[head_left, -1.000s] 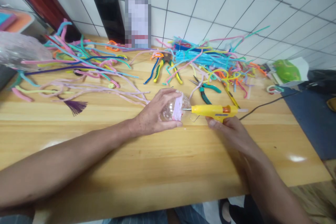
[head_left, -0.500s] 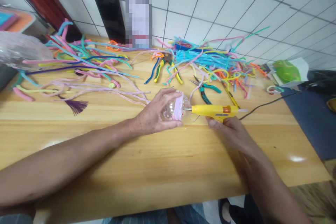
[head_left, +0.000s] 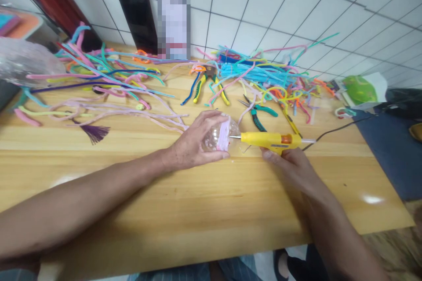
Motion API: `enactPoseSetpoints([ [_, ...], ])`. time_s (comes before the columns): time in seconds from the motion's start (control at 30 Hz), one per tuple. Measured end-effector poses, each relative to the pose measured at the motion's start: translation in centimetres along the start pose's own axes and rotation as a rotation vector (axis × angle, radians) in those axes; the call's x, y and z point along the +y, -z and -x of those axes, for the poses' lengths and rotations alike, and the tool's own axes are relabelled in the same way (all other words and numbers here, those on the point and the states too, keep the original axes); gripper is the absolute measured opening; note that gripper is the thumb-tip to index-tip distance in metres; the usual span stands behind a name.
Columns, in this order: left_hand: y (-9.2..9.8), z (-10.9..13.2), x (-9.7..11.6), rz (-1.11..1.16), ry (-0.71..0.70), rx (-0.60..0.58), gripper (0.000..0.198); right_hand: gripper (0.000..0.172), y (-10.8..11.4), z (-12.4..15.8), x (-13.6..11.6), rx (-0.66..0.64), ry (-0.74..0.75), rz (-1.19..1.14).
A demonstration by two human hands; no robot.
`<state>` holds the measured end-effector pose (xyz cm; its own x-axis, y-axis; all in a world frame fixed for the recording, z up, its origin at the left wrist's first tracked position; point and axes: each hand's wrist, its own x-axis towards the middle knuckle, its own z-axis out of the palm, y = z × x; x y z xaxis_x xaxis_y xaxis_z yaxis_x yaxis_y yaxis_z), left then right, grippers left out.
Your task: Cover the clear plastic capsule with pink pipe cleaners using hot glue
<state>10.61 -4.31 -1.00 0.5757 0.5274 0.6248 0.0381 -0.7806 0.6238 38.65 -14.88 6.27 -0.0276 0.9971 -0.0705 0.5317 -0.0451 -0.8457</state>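
Two busy grips over the wooden table, and here's the left hand, fingers and thumb clamped around a clear rounded plastic piece in the middle of the action! A lilac band runs across it. Opposite, the right hand closes around the yellow glue gun from below, its metal nozzle right at the band's edge; touching or not, I cannot tell. Just beyond lie green-handled needle-nose pliers, then yellow-and-green-handled pliers, with blue pipe cleaners bunched near the tiled wall. Over on the left rests a purple tassel.
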Motion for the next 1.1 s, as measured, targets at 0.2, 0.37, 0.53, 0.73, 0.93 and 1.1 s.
enactPoseSetpoints([
  [0.2, -0.1, 0.1, 1.0, -0.061, 0.05, 0.02, 0.086, 0.025, 0.5, 1.0, -0.4, 0.065, 0.073, 0.139],
  [0.37, -0.1, 0.2, 1.3, -0.123, 0.052, 0.028, 0.084, 0.017, 0.5, 1.7, -0.6, 0.094, 0.15, 0.234],
  [0.53, -0.1, 0.4, 1.3, -0.164, 0.04, 0.039, 0.083, 0.019, 0.6, 1.9, -1.1, 0.081, 0.201, 0.291],
  [0.73, 0.0, 0.4, 1.5, -0.204, 0.034, 0.024, 0.08, 0.012, 0.9, 2.3, -1.6, 0.082, 0.271, 0.349],
  [0.93, 0.0, 0.4, 1.4, -0.215, 0.032, 0.019, 0.082, 0.009, 1.0, 2.5, -1.5, 0.082, 0.274, 0.353],
  [1.1, 0.0, 0.3, 1.3, -0.214, 0.017, 0.016, 0.083, 0.017, 1.0, 2.5, -1.5, 0.079, 0.233, 0.306],
])
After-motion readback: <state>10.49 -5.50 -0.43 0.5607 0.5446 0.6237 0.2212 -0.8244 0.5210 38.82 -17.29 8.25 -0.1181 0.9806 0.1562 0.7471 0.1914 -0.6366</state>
